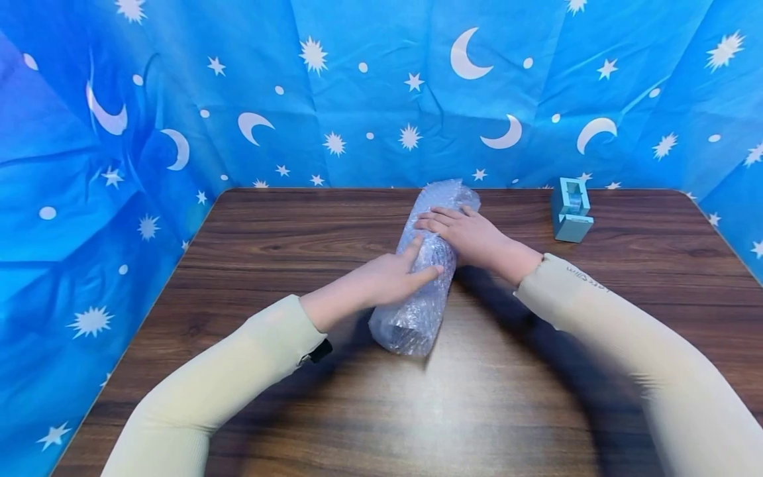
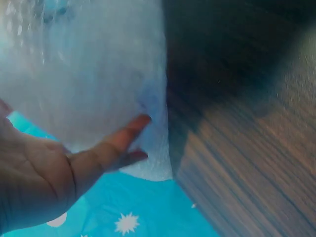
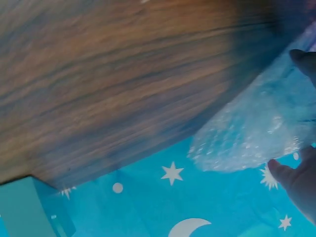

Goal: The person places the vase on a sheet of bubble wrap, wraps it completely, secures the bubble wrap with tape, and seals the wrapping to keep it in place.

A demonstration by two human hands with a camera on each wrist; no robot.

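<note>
A bundle of clear bubble wrap (image 1: 411,324) lies lengthwise on the table, its far end near the back edge. My left hand (image 1: 390,277) rests on its left side, with thumb and index finger stretched over the plastic. Farther up, my right hand (image 1: 469,233) lies across the top from the right, fingers extended over the wrap. In the left wrist view, straight fingers of the left hand (image 2: 74,168) touch the film. Part of the right hand (image 3: 303,182) shows in the right wrist view, a fingertip at the wrap's edge. Whatever the wrap encloses is hidden.
A teal tape dispenser (image 1: 572,215) stands at the back right of the brown wooden table (image 1: 286,218). Blue cloth (image 1: 369,93) with white moons and stars hangs behind the table and along its sides.
</note>
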